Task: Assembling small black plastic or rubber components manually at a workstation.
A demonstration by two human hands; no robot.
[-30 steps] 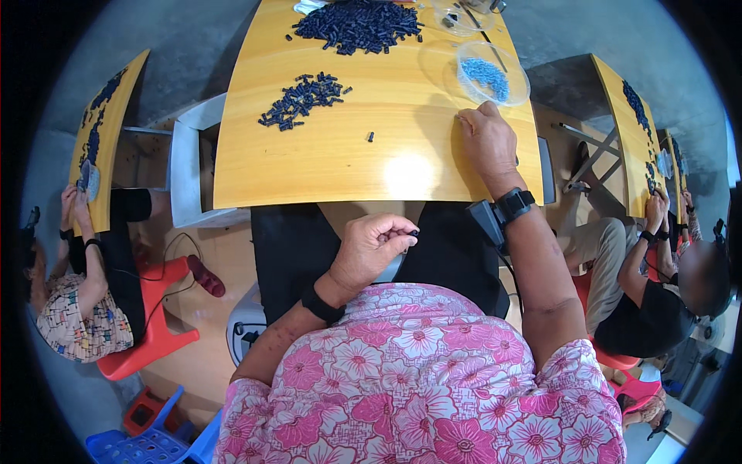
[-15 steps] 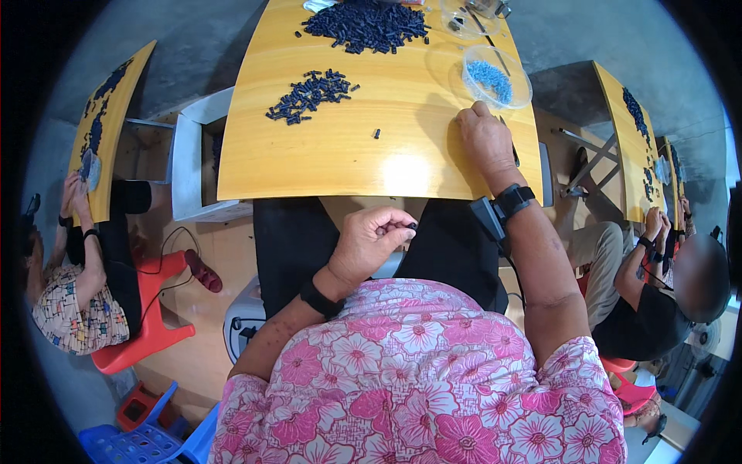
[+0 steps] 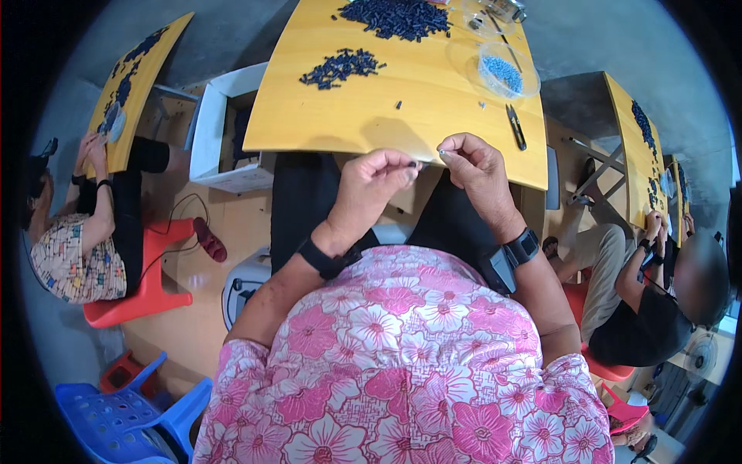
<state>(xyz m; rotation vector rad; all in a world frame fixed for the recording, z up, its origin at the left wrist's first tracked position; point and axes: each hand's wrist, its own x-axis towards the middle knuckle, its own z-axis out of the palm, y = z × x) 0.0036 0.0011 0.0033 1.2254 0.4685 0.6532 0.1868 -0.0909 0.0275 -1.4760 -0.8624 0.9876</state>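
My left hand [image 3: 369, 192] pinches a small black tubular piece [image 3: 413, 164] between thumb and fingertips, just over the table's near edge. To its right, a little apart, my right hand [image 3: 478, 174] has thumb and forefinger closed together; a tiny pale speck shows at their tips, too small to make out. Beyond the hands, one loose black piece [image 3: 399, 104] and a tiny light-blue piece [image 3: 481, 104] lie on the yellow table [image 3: 332, 124]. A clear round bowl [image 3: 530, 83] holds many small blue pieces [image 3: 504, 73]. Black thread snips [image 3: 515, 127] lie in front of it.
A small pile [image 3: 342, 68] and a larger heap [image 3: 396, 18] of black pieces cover the far table. Another clear container [image 3: 483, 23] stands at the back right. An open white box [image 3: 209, 143] is left of the table. Other people work at tables on both sides.
My right hand has come away from beside the bowl, back toward my left hand, uncovering the snips. My left hand has risen to the table's edge with the black piece. The view has shifted slightly.
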